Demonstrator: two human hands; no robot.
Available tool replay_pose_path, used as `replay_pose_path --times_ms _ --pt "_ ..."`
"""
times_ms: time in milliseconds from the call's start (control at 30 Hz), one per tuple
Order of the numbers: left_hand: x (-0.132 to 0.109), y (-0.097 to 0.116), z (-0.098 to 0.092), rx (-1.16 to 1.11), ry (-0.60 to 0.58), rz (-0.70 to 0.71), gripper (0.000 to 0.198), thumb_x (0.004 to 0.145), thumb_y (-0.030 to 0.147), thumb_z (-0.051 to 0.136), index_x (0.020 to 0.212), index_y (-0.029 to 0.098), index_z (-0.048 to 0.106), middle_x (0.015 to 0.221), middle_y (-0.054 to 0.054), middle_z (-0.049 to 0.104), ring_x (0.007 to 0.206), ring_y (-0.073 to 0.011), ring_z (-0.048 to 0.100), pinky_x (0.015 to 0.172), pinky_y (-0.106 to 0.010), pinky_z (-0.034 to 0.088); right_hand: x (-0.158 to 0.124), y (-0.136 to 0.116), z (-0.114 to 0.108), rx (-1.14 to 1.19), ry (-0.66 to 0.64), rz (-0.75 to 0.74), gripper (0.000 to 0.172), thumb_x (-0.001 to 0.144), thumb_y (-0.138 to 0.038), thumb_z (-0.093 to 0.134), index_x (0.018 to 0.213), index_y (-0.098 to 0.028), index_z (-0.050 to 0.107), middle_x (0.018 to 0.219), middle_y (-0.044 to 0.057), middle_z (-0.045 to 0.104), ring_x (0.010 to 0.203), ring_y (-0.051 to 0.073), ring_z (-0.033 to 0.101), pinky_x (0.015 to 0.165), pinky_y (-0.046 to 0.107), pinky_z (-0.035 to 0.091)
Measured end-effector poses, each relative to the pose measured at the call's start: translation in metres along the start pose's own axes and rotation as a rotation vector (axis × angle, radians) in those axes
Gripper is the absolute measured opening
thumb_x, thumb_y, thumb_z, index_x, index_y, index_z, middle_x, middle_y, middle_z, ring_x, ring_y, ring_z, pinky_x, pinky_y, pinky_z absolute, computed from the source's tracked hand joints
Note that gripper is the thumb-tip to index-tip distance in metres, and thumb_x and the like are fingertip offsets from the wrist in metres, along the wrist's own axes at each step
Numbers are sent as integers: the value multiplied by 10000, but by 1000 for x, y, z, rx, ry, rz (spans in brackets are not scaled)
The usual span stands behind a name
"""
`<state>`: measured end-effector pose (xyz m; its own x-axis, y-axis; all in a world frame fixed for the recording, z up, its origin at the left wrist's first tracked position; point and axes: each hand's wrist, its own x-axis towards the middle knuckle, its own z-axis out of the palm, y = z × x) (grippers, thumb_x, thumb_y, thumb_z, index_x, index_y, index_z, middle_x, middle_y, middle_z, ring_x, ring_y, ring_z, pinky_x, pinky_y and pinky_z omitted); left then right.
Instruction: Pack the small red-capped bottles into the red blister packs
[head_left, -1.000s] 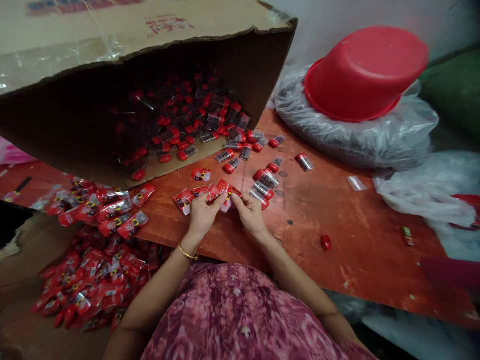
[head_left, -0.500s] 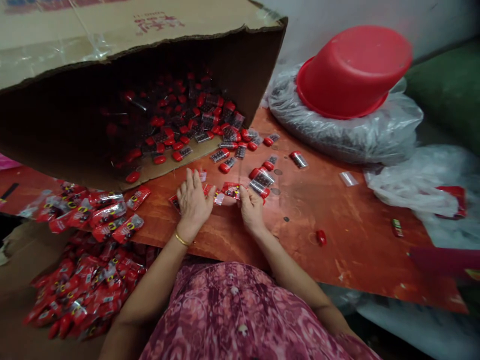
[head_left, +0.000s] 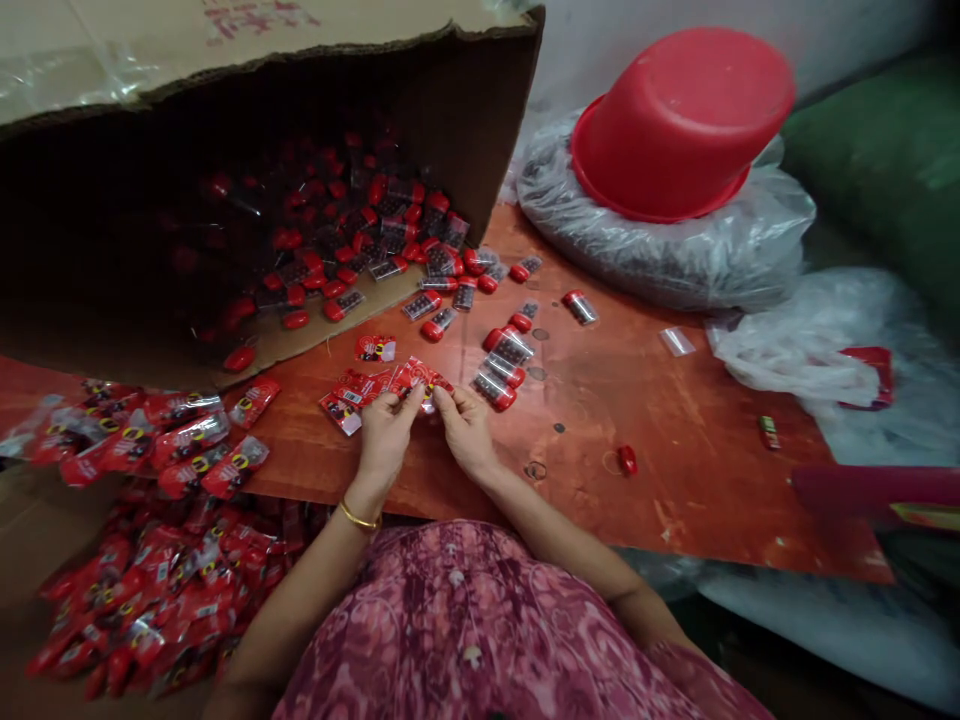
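My left hand (head_left: 388,432) and my right hand (head_left: 466,430) are close together over the table's near side. Both pinch a small red printed packet (head_left: 429,400) between thumb and fingers; the fingertips hide part of it. Just beyond my left hand, flat red printed packets (head_left: 361,386) overlap on the table, and a single one (head_left: 375,347) lies a little farther off. To the right of my hands are several clear containers with red caps and dark round contents (head_left: 495,388).
A large cardboard box (head_left: 480,200) lies on its side, holding many red-capped containers. Filled red packets (head_left: 184,440) are heaped at the left table edge, with more in a box below (head_left: 165,590). A red tub (head_left: 682,130) sits upside down on a plastic-wrapped bundle (head_left: 660,260).
My right hand has moved left to meet my left hand. My left hand, flat and spread before, now pinches the packet. The view has shifted slightly.
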<state>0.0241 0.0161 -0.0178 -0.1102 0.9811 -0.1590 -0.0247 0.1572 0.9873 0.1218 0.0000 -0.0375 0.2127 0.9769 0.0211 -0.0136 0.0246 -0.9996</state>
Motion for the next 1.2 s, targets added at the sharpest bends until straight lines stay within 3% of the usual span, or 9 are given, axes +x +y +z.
replay_pose_path --times_ms 100,200,267,367,567,667,800,1033,1200 --pt "4 3 -4 -47 21 -36 393 602 461 743 472 160 526 461 55 484 464 -70 403 475 -212 324 11 -5 -27 -342 -67 -144 420 929 -429 326 734 -184 604 690 26 594 653 159 511 637 283 431" --pt "6 7 -9 -92 33 -82 383 554 474 774 490 158 568 485 42 541 486 -78 454 507 -217 361 29 -13 -72 -911 -100 -354 296 910 -246 394 1052 -183 646 1098 117 643 1005 253 524 874 401 375" --pt "7 9 -9 -139 29 -123 383 516 489 791 517 154 606 516 27 587 514 -89 495 533 -222 386 39 -18 -101 -1197 -252 -434 335 887 -159 419 1134 -225 635 1260 115 580 1146 286 451 904 430 337" --pt "6 13 -6 -192 34 -199 401 453 497 814 516 152 619 518 17 606 512 -88 508 521 -216 387 40 -23 -125 -1394 -469 -534 351 879 -146 443 1150 -257 636 1287 95 567 1187 283 418 915 426 315" --pt "4 23 -7 -299 -34 -413 383 448 444 839 548 153 611 507 18 611 461 -79 524 448 -194 370 18 -33 -118 -1329 -604 -574 329 830 -358 579 1116 -206 634 1222 110 607 1159 280 459 970 445 262" --pt "3 26 -11 -336 -72 -504 367 460 415 846 575 157 611 509 20 615 455 -84 541 443 -193 385 18 -36 -111 -1292 -706 -551 498 790 -358 597 1250 -175 544 1319 137 541 1216 308 420 988 476 233" --pt "3 26 -15 -378 -100 -561 335 511 386 835 620 158 615 538 17 633 467 -85 562 462 -191 411 23 -33 -108 -1270 -775 -512 390 856 -314 517 1226 -196 560 1243 125 597 1107 286 496 944 452 273" --pt "0 25 -11 -423 -101 -633 366 474 385 849 600 162 588 482 27 606 453 -94 568 448 -187 420 9 -9 -113 -1112 -531 -342 260 828 -320 582 1018 -144 602 970 143 662 865 255 573 760 374 430" --pt "-5 28 -5 -393 -81 -550 409 408 411 866 579 151 602 503 32 622 460 -76 559 453 -176 411 -14 -8 -105 -612 -277 -218 318 781 -393 655 1033 -202 620 983 77 689 875 224 631 788 364 493"
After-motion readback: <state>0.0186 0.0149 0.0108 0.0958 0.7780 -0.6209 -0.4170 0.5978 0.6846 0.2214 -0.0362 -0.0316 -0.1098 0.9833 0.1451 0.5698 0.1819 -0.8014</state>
